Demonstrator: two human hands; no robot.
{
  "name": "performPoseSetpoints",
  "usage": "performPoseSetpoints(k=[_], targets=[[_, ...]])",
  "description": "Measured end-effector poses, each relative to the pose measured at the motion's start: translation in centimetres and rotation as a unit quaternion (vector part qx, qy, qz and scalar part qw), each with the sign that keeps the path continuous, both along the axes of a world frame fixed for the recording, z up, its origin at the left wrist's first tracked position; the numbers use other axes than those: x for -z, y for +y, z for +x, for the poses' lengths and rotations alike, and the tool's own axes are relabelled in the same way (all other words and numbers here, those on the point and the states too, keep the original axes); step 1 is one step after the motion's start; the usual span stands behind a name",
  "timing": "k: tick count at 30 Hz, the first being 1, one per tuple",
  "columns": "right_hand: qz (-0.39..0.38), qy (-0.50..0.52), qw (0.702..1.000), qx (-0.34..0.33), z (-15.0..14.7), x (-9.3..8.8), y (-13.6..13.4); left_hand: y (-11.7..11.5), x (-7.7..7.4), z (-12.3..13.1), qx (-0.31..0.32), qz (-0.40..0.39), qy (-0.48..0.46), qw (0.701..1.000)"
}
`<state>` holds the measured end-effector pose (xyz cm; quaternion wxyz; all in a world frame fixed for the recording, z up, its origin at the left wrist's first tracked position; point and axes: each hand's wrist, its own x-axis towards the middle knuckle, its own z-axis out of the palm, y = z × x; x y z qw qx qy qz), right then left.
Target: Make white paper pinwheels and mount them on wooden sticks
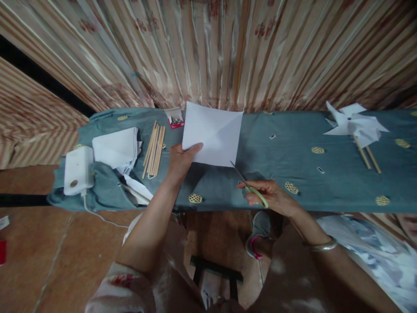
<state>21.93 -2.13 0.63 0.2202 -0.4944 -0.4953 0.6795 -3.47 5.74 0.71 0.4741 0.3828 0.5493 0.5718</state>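
Observation:
My left hand point(183, 160) grips a square sheet of white paper point(215, 132) by its lower left corner, thumb on top. A faint diagonal crease crosses the sheet, which is raised above the cloth. In my right hand point(270, 195) is a pair of scissors point(256, 194) with light green handles. Their blades point up and left, the tip at the paper's lower right corner; whether they touch it I cannot tell. Left of the paper lie several wooden sticks point(154, 150) and a small red and white box point(176, 118) of tiny metal pieces.
White paper pinwheels point(353, 121) on sticks lie at the right of the teal cloth point(286, 161). At the left are a stack of white paper point(114, 145), paper scraps point(138, 188) and a white device point(78, 169) with a cable. Striped curtains point(208, 52) hang behind.

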Motion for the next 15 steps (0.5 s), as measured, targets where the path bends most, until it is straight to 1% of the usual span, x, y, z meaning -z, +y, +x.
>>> performPoseSetpoints(k=[8, 15], targets=[[0.0, 0.001, 1.0, 0.004, -0.09, -0.19, -0.03, -0.13, 0.57, 0.17, 0.025, -0.009, 0.005, 1.0], [-0.015, 0.016, 1.0, 0.007, -0.01, 0.02, 0.0, -0.15, 0.51, 0.18, 0.026, -0.014, 0.004, 1.0]])
